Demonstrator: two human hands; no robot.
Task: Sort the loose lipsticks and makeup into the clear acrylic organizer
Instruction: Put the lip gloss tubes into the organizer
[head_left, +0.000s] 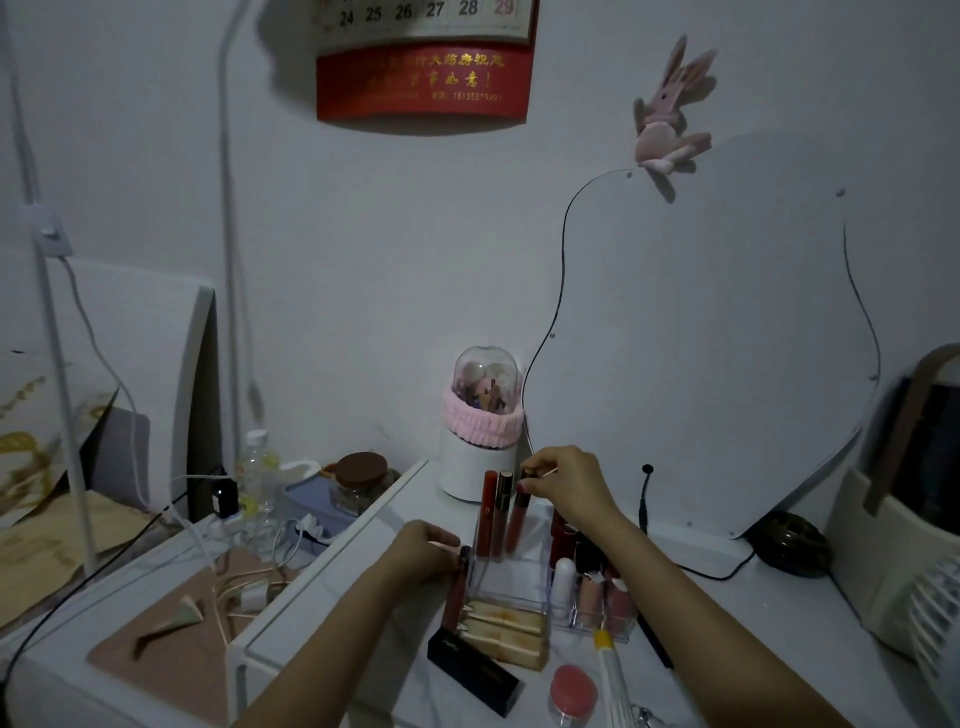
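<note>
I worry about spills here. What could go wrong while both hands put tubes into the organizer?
1. The right hand is lowering a red lip gloss tube beside two upright ones; a nudge may topple them.
2. The left hand holds a dark tube at the clear acrylic organizer wall; pushing might shift it.

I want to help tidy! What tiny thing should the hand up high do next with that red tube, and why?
Probably lower it. The right hand pinches the dark cap of a tilted red lip gloss tube whose bottom is already inside the clear acrylic organizer, beside two upright red tubes. Letting it settle looks like the natural finish.
</note>
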